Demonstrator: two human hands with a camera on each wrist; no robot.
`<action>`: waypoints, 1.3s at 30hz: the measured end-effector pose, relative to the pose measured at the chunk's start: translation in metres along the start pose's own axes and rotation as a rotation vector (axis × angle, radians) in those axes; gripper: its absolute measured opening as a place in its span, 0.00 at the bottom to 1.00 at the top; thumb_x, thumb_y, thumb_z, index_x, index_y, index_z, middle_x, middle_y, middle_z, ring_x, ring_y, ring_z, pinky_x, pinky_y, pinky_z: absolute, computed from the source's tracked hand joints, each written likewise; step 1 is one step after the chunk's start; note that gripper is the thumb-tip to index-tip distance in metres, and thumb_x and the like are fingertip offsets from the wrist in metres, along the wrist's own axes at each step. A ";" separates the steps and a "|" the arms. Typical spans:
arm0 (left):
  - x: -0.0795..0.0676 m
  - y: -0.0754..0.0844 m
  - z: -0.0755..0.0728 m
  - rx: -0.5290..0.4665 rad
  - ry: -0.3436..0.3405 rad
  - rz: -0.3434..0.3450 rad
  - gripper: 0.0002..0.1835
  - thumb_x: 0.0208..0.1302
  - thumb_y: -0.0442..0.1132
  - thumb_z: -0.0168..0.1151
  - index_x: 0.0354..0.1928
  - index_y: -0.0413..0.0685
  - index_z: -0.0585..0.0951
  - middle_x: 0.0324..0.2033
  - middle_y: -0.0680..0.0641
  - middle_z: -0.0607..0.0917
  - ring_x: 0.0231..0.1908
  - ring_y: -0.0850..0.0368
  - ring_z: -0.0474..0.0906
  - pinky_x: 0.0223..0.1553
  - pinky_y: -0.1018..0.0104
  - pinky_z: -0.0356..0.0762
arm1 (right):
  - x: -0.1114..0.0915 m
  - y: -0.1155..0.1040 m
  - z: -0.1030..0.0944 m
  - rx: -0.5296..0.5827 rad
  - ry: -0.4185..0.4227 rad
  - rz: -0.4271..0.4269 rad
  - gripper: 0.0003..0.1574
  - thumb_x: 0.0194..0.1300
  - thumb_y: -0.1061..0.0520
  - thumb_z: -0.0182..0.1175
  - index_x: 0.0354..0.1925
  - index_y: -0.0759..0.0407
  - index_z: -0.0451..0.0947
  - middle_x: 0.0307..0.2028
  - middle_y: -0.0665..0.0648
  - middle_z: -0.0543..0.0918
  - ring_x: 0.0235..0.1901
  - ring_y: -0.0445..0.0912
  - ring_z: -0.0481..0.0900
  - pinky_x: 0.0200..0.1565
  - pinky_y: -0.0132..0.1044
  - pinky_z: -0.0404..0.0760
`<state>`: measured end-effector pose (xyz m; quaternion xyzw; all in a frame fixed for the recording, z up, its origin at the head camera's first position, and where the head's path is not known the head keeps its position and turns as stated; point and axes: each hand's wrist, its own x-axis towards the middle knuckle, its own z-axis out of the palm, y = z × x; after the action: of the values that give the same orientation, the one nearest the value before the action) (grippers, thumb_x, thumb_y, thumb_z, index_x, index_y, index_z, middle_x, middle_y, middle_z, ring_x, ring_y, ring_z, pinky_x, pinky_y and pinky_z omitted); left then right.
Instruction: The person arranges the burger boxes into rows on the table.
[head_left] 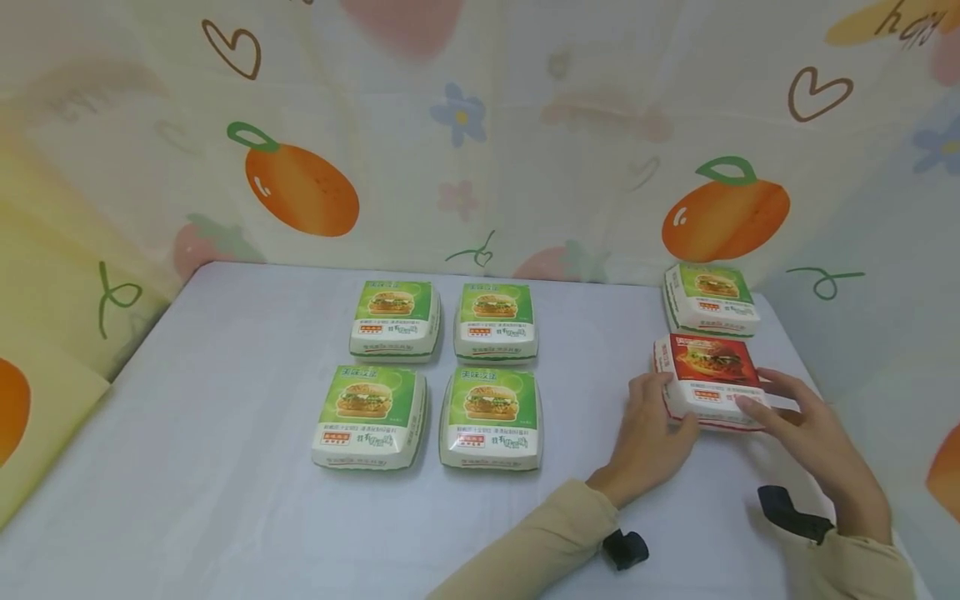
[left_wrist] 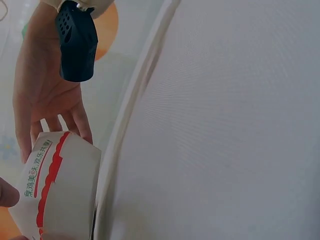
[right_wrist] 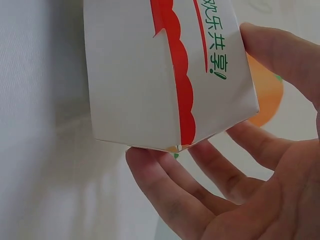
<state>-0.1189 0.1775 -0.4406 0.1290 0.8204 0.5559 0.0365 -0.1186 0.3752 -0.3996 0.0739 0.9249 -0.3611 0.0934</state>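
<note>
Both hands hold a red-topped burger box (head_left: 716, 367) at the right side of the table. My left hand (head_left: 651, 437) grips its left side, fingers at the left edge and thumb at the front. At the opposite side, my right hand (head_left: 821, 442) has its thumb on the near right corner and its fingers along the right side. The right wrist view shows the white wall of the burger box (right_wrist: 135, 80) with a red scalloped edge, the right fingertips at its end. Just behind it sits a green-topped burger box (head_left: 711, 300).
Left of the hands, several green-topped burger boxes stand in two rows, among them a front one (head_left: 491, 417) and a back one (head_left: 395, 321). The white-covered table (head_left: 225, 433) meets a fruit-patterned cloth (head_left: 525, 167) behind and at the sides.
</note>
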 end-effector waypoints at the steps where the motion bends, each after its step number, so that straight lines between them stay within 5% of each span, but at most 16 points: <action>1: -0.001 0.000 -0.001 -0.003 0.006 -0.005 0.28 0.61 0.47 0.54 0.62 0.57 0.59 0.60 0.55 0.60 0.58 0.65 0.61 0.55 0.71 0.69 | 0.002 0.002 0.001 -0.019 0.008 -0.004 0.50 0.63 0.36 0.50 0.71 0.56 0.41 0.65 0.75 0.53 0.53 0.70 0.66 0.42 0.62 0.75; 11: -0.005 -0.002 -0.013 -0.027 0.088 -0.041 0.28 0.61 0.47 0.54 0.62 0.55 0.58 0.61 0.54 0.60 0.58 0.64 0.62 0.58 0.65 0.68 | 0.011 0.000 0.018 -0.006 0.024 -0.014 0.51 0.59 0.33 0.52 0.71 0.45 0.41 0.67 0.69 0.53 0.56 0.67 0.64 0.40 0.57 0.77; 19: -0.001 -0.009 -0.022 -0.066 0.157 -0.075 0.28 0.59 0.44 0.53 0.61 0.54 0.59 0.61 0.54 0.60 0.58 0.64 0.61 0.57 0.63 0.68 | 0.045 0.036 0.046 0.060 0.101 -0.093 0.49 0.55 0.30 0.55 0.69 0.32 0.44 0.68 0.60 0.55 0.58 0.64 0.65 0.46 0.59 0.76; 26: 0.003 -0.012 -0.031 -0.089 0.195 -0.081 0.29 0.62 0.45 0.52 0.63 0.56 0.56 0.62 0.55 0.58 0.59 0.63 0.59 0.58 0.60 0.67 | 0.048 0.024 0.062 0.149 0.143 -0.146 0.45 0.56 0.33 0.55 0.67 0.30 0.48 0.69 0.50 0.54 0.61 0.63 0.64 0.50 0.61 0.72; 39: 0.006 -0.017 -0.037 -0.137 0.255 -0.098 0.28 0.63 0.43 0.50 0.64 0.54 0.56 0.64 0.53 0.57 0.66 0.61 0.54 0.65 0.57 0.59 | 0.044 -0.001 0.080 0.214 0.180 -0.170 0.44 0.57 0.35 0.56 0.67 0.35 0.51 0.68 0.51 0.56 0.60 0.57 0.67 0.52 0.52 0.74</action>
<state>-0.1351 0.1393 -0.4414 0.0144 0.7837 0.6201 -0.0320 -0.1520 0.3230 -0.4669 0.0370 0.8887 -0.4562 -0.0290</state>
